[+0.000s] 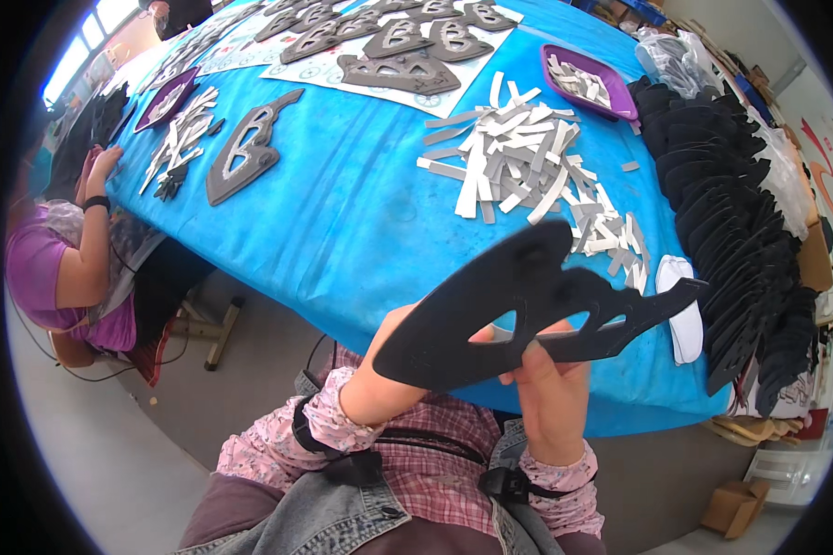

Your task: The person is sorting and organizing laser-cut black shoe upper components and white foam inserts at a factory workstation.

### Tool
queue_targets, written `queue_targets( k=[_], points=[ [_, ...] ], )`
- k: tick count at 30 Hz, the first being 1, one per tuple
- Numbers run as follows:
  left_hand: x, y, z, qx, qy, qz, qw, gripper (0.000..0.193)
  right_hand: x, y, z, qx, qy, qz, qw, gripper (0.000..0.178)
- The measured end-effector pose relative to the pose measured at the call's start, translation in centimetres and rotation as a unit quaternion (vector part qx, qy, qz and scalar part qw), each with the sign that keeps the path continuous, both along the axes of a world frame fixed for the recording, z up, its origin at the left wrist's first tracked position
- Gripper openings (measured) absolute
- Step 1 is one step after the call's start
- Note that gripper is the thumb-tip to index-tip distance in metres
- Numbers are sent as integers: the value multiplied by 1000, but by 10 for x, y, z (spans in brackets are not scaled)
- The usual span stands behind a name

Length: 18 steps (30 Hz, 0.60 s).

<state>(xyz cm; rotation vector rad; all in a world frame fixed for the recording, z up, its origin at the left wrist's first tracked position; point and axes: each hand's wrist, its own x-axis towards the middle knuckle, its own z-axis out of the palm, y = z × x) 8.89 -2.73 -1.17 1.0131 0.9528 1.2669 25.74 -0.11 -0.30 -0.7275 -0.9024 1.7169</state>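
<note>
A matte black, wing-shaped panel point(528, 319) with several cut-out holes is held up over the table's near edge. My right hand point(548, 393) grips its lower edge, the thumb pressed on the front face beside a hole. Behind the panel's left part is my left hand point(389, 356), holding it from the back; its fingers are mostly hidden. Beyond the panel lies a loose heap of grey and white strips point(518, 157). A white, elongated object point(682, 314) rests by the panel's narrow right tip.
A purple tray point(627, 104) of strips sits behind the heap. Black panels point(713, 203) are stacked along the right edge. Grey panels point(403, 74) lie on printed sheets at the back of the blue-covered table point(361, 222). At left, a person in purple point(93, 268) works near another tray point(153, 109).
</note>
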Motion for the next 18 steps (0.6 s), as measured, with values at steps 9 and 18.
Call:
queue_targets(
  k=[9,18],
  points=[
    [-4,-3,-10,76,102,17,992,38,-1,2,5,12,-28,-26,999,10],
    [-4,-5,-8,98,41,15,994,35,0,3,9,39,-54,-49,997,9]
  ],
)
